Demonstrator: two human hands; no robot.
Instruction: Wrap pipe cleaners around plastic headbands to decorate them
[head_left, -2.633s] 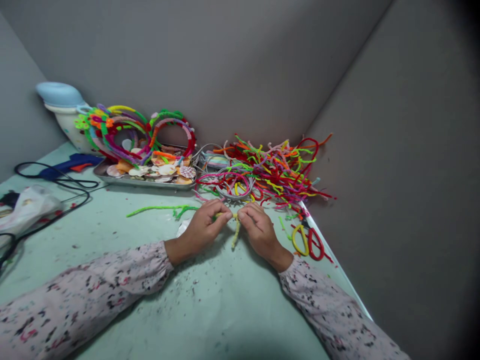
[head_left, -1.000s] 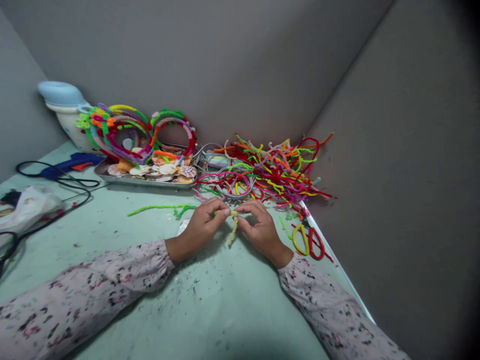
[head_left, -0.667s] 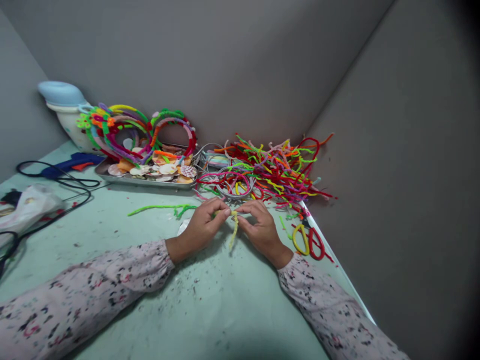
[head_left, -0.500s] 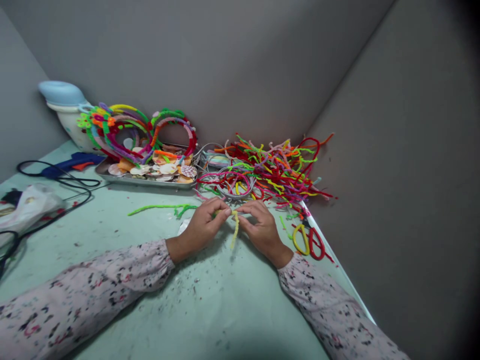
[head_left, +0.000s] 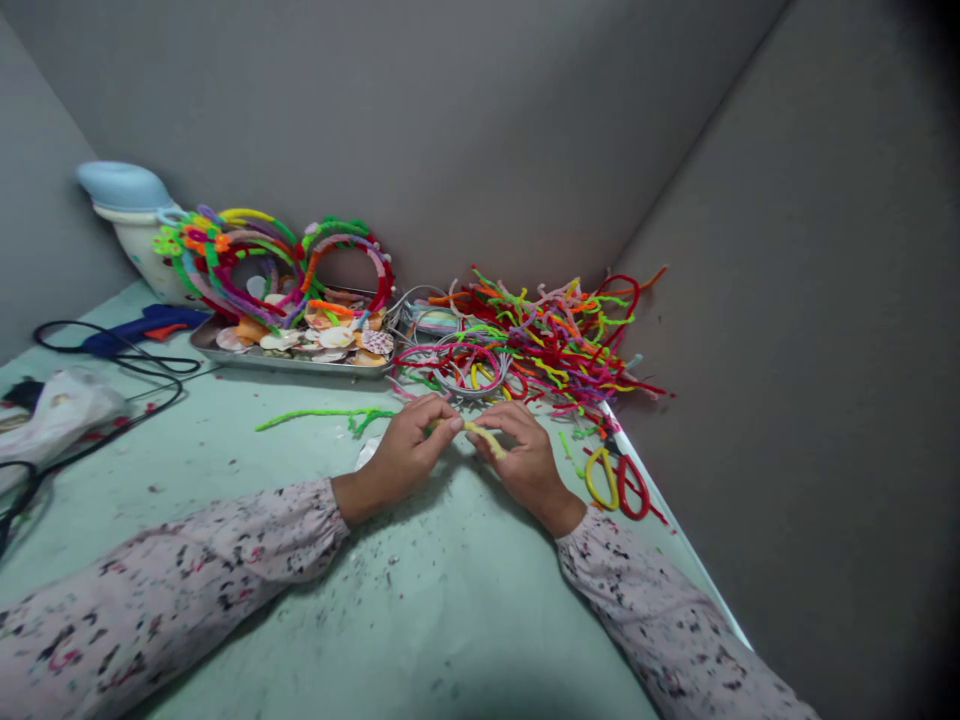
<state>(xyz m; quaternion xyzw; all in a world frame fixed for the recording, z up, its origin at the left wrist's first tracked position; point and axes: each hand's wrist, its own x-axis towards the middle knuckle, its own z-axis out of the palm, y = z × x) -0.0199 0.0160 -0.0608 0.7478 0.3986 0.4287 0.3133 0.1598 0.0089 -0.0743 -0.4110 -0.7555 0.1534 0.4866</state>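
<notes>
A yellow fuzzy stem (head_left: 489, 440) runs between my two hands over the pale green table (head_left: 420, 620). My left hand (head_left: 411, 448) pinches one end of it between thumb and fingers. The thumb and fingers of my right hand (head_left: 523, 460) close on the stem, and its free end lies slanting across them. Just left of my left hand, a green fuzzy stem (head_left: 315, 413) rests on the table. A small whitish scrap (head_left: 366, 452) is partly hidden behind that hand.
Behind my hands lies a heap of coloured stems (head_left: 555, 340). A metal tray (head_left: 300, 368) holds paper pieces and headbands (head_left: 349, 235). Red-and-yellow-handled scissors (head_left: 634, 487) lie right. Left are a blue tool (head_left: 142, 328), its black cable (head_left: 161, 372), a plastic bag (head_left: 71, 405) and a lidded container (head_left: 142, 235).
The free end of the yellow stem hung straight down before; now it slants to the right against my right fingers. Both hands stay in nearly the same place.
</notes>
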